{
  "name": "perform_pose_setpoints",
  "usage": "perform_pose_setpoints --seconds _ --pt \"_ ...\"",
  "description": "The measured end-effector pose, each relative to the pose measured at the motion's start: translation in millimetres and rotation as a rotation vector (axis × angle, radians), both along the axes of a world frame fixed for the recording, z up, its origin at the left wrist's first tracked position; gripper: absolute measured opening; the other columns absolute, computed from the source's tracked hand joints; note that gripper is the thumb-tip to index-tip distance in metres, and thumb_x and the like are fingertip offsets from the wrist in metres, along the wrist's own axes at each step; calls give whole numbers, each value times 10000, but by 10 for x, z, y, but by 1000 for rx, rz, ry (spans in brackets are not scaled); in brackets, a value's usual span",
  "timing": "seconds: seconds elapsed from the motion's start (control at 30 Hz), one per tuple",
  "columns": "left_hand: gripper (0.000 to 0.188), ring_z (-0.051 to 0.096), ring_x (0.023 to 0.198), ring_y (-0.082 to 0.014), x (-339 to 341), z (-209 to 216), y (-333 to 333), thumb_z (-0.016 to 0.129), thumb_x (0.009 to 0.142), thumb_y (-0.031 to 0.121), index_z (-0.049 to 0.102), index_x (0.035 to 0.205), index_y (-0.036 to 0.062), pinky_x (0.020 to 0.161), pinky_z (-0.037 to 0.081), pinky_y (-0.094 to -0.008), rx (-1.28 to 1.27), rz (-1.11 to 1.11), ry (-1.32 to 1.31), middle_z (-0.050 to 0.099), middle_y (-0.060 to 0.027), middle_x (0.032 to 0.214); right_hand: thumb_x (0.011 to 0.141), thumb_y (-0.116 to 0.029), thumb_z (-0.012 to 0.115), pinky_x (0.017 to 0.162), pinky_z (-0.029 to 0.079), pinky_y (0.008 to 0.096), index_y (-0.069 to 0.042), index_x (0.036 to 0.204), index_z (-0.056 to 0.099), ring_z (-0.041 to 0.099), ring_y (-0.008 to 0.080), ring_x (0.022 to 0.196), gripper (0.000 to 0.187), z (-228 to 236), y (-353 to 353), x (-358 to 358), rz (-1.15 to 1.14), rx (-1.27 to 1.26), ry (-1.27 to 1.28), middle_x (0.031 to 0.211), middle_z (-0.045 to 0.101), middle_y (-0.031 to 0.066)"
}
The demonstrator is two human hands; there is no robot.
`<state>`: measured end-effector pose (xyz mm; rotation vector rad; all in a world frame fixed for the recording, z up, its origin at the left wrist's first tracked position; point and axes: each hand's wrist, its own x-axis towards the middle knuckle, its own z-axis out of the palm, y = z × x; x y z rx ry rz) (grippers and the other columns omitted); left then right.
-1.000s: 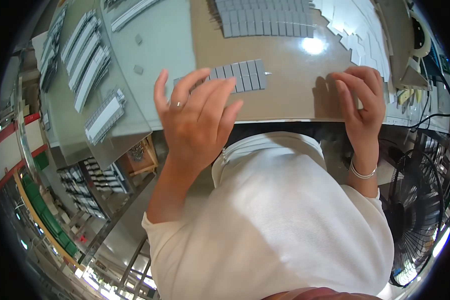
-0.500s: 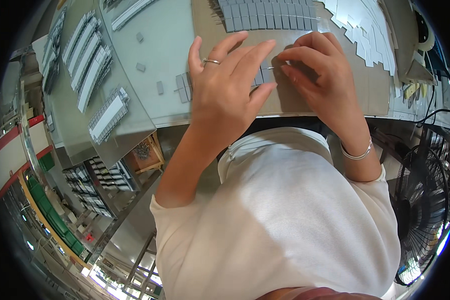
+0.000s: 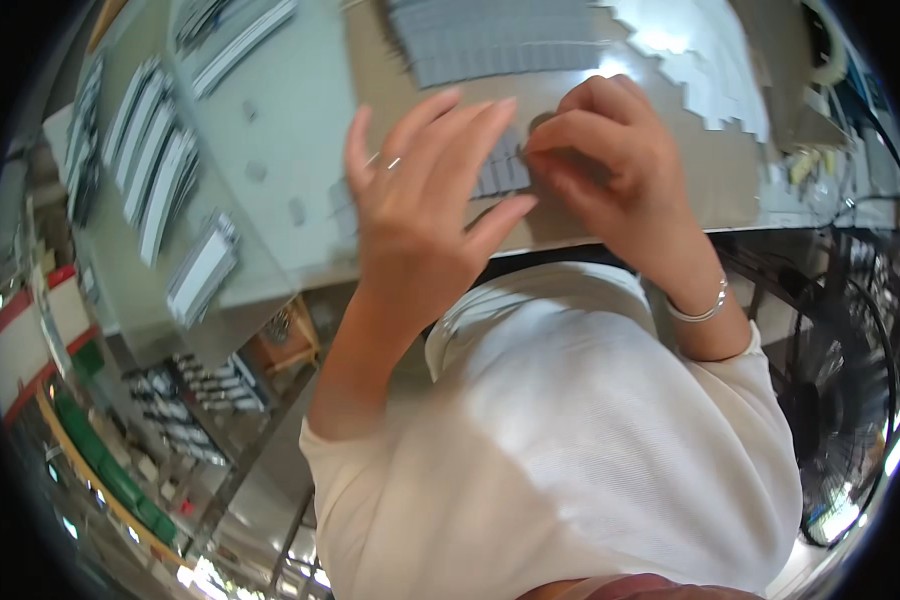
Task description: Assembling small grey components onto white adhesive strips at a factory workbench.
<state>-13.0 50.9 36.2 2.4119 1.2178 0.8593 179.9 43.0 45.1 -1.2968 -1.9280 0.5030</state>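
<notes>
My left hand (image 3: 425, 205) hovers palm down over a short row of small grey rectangular pieces (image 3: 500, 172), its fingers and thumb spread apart with nothing gripped. The hand hides much of that row. At the row's right end, my right hand (image 3: 615, 165) has its thumb and fingertips pinched together. Whatever lies between those fingertips is too small and blurred to make out. Beyond both hands lies a larger strip of grey pieces (image 3: 495, 45) set side by side, with a thin line running across it.
White flat strips (image 3: 705, 70) are spread at the far right. Bundles of strips (image 3: 155, 150) and a few loose grey pieces (image 3: 256, 172) lie on the glass tabletop (image 3: 300, 240) to the left. A black fan (image 3: 840, 410) stands at the lower right, beside the table.
The view has shifted and blurred, and table items appear farther left. My right hand stays pinched near the row's end; my left stays spread. More grey pieces show between the hands.
</notes>
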Motion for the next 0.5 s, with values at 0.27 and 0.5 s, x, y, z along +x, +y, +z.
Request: perform_pose_setpoints --seconds 0.27,0.5 --pt "458 507 1227 -230 -178 -110 -346 722 823 271 598 1243 135 1073 240 -516 191 42 177 590 1 1267 653 41 754 697 412 289 -90 843 709 512 205 801 235 130 -383 782 -198 -73 -162 807 529 28" --pt "482 477 1295 -279 -232 -166 -404 647 888 338 544 1290 94 1093 178 -573 152 73 267 584 -26 1309 720 2 747 829 457 363 -108 996 714 552 271 948 299 108 -393 1206 -235 -92 -342 959 598 63"
